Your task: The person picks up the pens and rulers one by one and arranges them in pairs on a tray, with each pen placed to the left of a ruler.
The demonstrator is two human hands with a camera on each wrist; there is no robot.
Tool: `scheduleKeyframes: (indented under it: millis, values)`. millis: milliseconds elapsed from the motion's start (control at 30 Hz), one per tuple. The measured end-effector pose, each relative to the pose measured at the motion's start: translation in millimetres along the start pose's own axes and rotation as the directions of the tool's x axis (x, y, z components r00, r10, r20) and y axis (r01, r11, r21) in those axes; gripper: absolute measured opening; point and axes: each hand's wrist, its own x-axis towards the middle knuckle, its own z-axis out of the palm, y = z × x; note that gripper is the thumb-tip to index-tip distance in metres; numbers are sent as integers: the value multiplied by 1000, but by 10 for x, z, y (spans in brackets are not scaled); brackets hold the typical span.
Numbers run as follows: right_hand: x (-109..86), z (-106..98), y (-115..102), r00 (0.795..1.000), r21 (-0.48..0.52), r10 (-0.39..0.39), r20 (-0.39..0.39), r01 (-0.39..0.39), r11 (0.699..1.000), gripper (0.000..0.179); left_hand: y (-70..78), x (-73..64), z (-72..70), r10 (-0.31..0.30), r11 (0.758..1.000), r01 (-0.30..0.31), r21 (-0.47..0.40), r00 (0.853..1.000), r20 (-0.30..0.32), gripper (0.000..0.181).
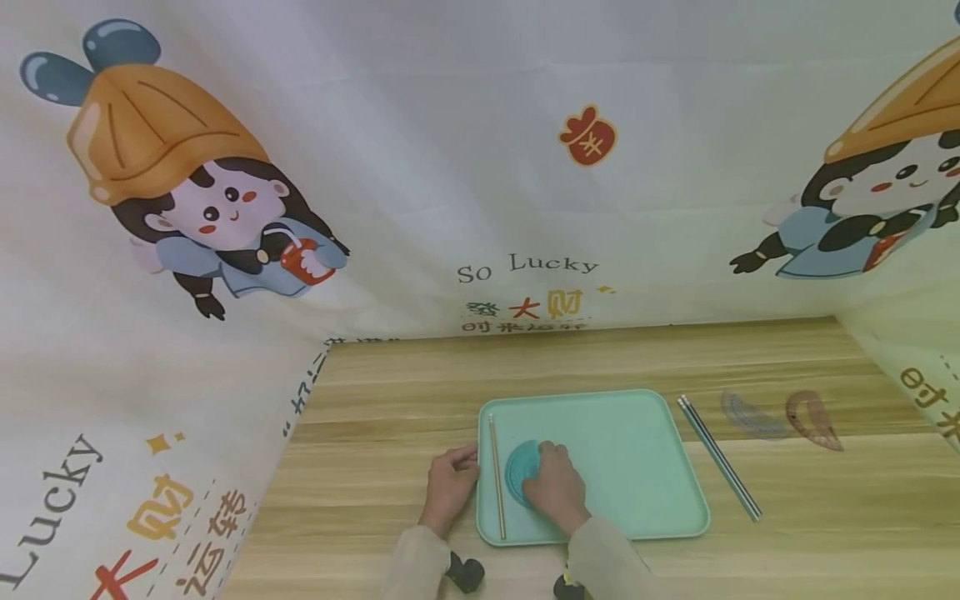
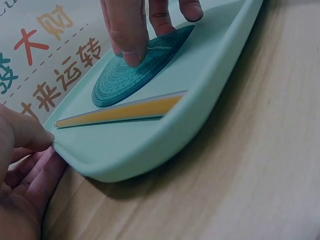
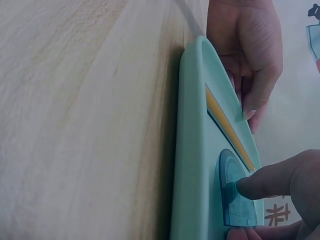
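A teal semicircular protractor point(image 1: 519, 473) lies over the left half of a mint-green tray point(image 1: 630, 467), its curved edge facing left. My right hand point(image 1: 557, 486) pinches it, the thumb on its face and other fingertips at its straight edge, as the right wrist view shows. At the tray's left side, my left hand point(image 1: 452, 485) grips the rim, thumb on top and fingers curled below in the left wrist view. Between the rim and the protractor, a yellow pencil point(image 1: 497, 479) lies along the tray's left side.
Right of the tray, dark and teal pencils point(image 1: 720, 458) lie together on the wooden table point(image 1: 375, 400). Beyond them are a clear bluish protractor point(image 1: 752, 417) and a reddish-brown one point(image 1: 813, 421). A printed cloth point(image 1: 420, 167) walls the back and sides.
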Motion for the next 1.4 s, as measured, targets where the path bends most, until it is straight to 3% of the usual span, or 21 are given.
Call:
scheduleKeyframes:
  millis: [500,800,1400]
  values:
    - [15,29,6,1000,-54,4,6,-3,999,53,-16,11,22,-10,1000,10,-6,1000,-12,37]
    - [3,30,30,1000,-18,-16,-22,16,1000,44,-19,19,21,-4,1000,4,-10,1000,-13,37]
    - [-23,-36,18,1000,45,-14,3,14,999,41,-21,47,27,-18,1000,18,-12,1000,-15,36]
